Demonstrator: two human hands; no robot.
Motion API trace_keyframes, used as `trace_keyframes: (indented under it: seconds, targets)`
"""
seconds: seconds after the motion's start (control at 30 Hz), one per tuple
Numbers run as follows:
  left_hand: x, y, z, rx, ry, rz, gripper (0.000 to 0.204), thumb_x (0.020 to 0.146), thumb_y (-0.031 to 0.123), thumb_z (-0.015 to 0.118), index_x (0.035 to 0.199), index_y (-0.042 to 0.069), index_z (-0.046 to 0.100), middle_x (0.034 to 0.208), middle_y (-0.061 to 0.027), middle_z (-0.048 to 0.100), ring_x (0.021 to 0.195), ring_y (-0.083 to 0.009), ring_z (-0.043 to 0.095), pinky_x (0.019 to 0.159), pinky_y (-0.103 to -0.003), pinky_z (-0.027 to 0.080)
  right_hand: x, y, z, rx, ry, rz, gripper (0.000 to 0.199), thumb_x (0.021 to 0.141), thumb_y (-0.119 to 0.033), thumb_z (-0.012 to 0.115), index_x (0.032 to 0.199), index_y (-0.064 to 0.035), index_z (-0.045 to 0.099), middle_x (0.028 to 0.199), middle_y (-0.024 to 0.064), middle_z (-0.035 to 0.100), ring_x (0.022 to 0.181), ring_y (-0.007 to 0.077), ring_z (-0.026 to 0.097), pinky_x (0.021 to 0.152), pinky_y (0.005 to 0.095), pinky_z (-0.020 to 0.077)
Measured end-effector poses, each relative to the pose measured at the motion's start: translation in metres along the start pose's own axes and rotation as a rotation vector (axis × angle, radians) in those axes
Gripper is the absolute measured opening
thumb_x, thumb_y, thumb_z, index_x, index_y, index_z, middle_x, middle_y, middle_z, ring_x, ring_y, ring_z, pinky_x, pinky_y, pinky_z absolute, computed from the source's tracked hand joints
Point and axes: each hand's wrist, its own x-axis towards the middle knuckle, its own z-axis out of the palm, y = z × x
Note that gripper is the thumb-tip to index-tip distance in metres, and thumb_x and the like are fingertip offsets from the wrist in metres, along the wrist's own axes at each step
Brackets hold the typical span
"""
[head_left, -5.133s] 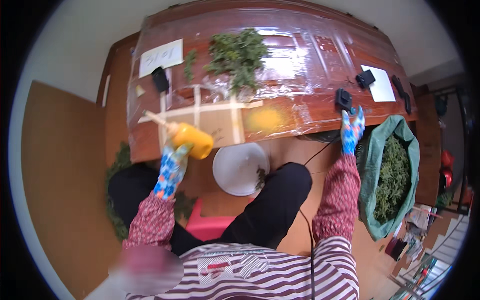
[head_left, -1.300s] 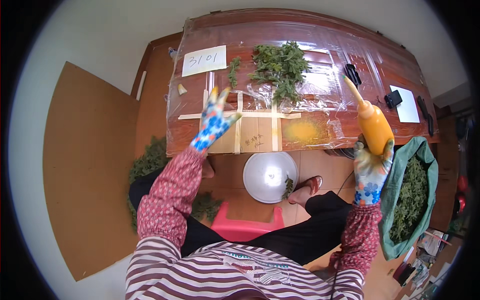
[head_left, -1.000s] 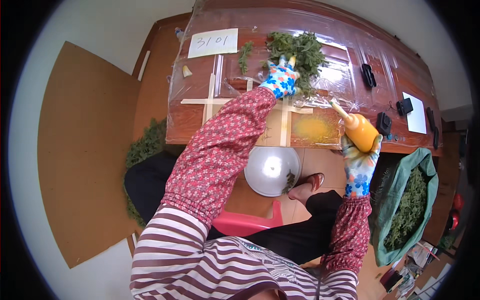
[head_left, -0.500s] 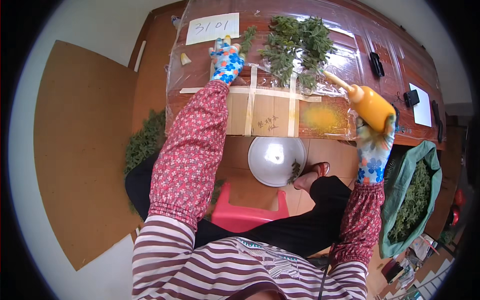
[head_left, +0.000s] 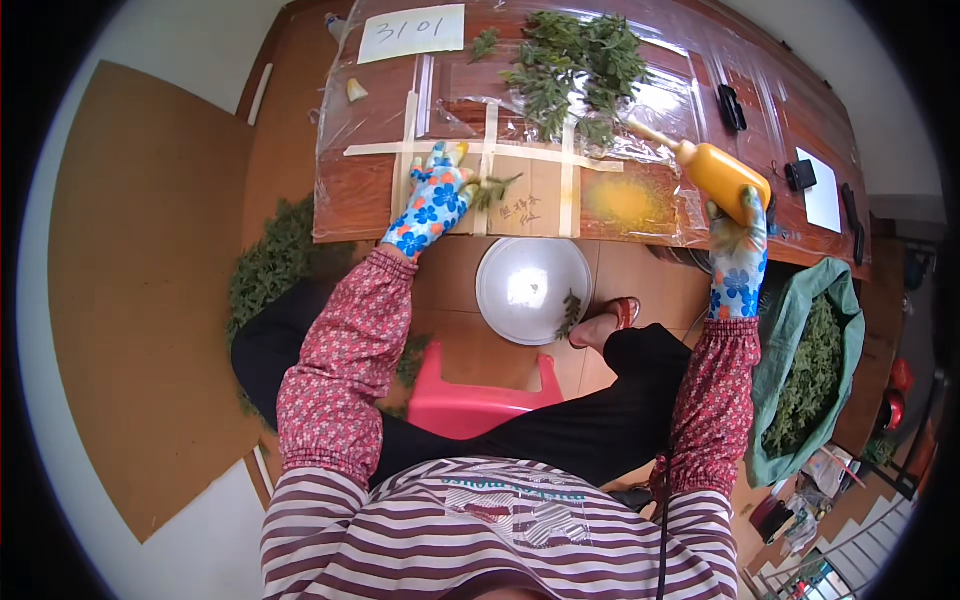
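Note:
In a blue-flowered glove, my left hand (head_left: 428, 208) pinches a small green sprig (head_left: 495, 190) above the taped cardboard strip (head_left: 538, 200) at the table's near edge. My right hand (head_left: 740, 240), gloved alike, grips a yellow squeeze bottle (head_left: 722, 178). The bottle's long pale nozzle (head_left: 655, 134) points up and left, towards a pile of green sprigs (head_left: 580, 70) on the plastic-covered table. To the right of the cardboard lies a yellow stain (head_left: 628, 203). Another small sprig (head_left: 485, 43) rests left of the pile.
A paper sheet (head_left: 412, 33) and a small yellowish-white piece (head_left: 356, 90) lie at the far left. Black objects (head_left: 732, 108) sit on the right. Below are a round white lid-like disc (head_left: 533, 290), a red stool (head_left: 480, 402) and a green sack (head_left: 765, 430) of sprigs.
My left hand has come from beside the paper sheet towards me, with a sprig now between its fingers. My right hand still holds the bottle, and the whole view has shifted slightly.

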Motion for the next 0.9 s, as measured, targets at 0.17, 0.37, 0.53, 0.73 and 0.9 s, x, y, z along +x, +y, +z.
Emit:
trace_keyframes:
  seconds: [0.17,0.37,0.53,0.73,0.9]
  targets:
    - [-0.004,-0.002,-0.007,-0.156,0.287,-0.051,0.030,0.076,0.014,0.062,0.106,0.009,0.062,0.125,-0.0167,0.049,0.121,-0.0339,0.040,0.101,-0.043,0.029,-0.010,0.001,0.023,-0.116,-0.063,-0.053,0.035,0.083,-0.020,0.063,0.112,-0.0049,0.052,0.108,0.0092,0.056,0.098,0.0207,0.055,0.078,0.0319,0.0466]
    - [-0.026,0.013,0.008,-0.237,0.406,-0.229,0.036,0.072,0.018,0.067,0.106,0.008,0.062,0.128,-0.0149,0.046,0.122,-0.0318,0.038,0.103,-0.045,0.025,-0.005,0.003,0.019,-0.024,-0.091,-0.046,0.038,0.084,-0.018,0.061,0.117,-0.0042,0.050,0.114,0.0098,0.055,0.108,0.0226,0.053,0.090,0.0384,0.0432]
    - [-0.013,0.029,0.028,0.143,0.347,-0.123,0.034,0.074,0.021,0.063,0.106,0.010,0.063,0.130,-0.0148,0.044,0.124,-0.0326,0.035,0.104,-0.054,0.017,-0.008,0.017,0.021,-0.142,-0.082,-0.021,0.037,0.085,-0.018,0.060,0.117,-0.0029,0.050,0.113,0.0093,0.055,0.108,0.0212,0.053,0.094,0.0373,0.0403]
    - [-0.001,0.019,0.011,0.090,0.269,0.129,0.027,0.075,0.015,0.057,0.100,0.011,0.064,0.119,-0.0157,0.054,0.124,-0.0332,0.036,0.103,-0.056,0.017,-0.012,0.004,0.019,-0.204,-0.057,-0.056,0.042,0.087,-0.020,0.057,0.123,-0.0004,0.046,0.121,0.0116,0.052,0.114,0.0213,0.049,0.100,0.0365,0.0372]
    - [-0.017,0.009,-0.004,0.121,0.238,0.042,0.036,0.079,0.014,0.057,0.115,0.012,0.057,0.132,-0.0117,0.043,0.126,-0.0309,0.033,0.104,-0.050,0.021,-0.001,-0.015,0.015,-0.070,-0.013,-0.186,0.045,0.084,-0.025,0.061,0.120,-0.0012,0.048,0.119,0.0142,0.052,0.112,0.0275,0.050,0.097,0.0462,0.0398]
